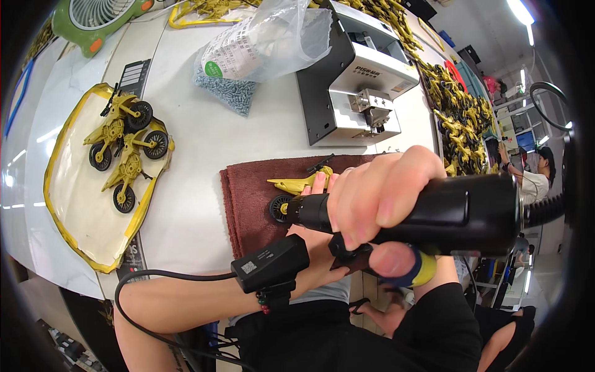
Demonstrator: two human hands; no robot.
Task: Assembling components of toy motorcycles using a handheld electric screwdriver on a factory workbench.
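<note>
Right hand (387,192) gripped black power screwdriver (471,214), nose at yellow toy motorcycle (290,185)'s wheel (275,207), over brown towel (243,192). Left hand (315,238) touched bike; grip mostly hidden, couldn't tell.

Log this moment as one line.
right hand: grips driver | left hand: at bike, partly hidden | driver: nose at wheel, contact unclear | bike: on cloth | tray: two more bikes
</note>
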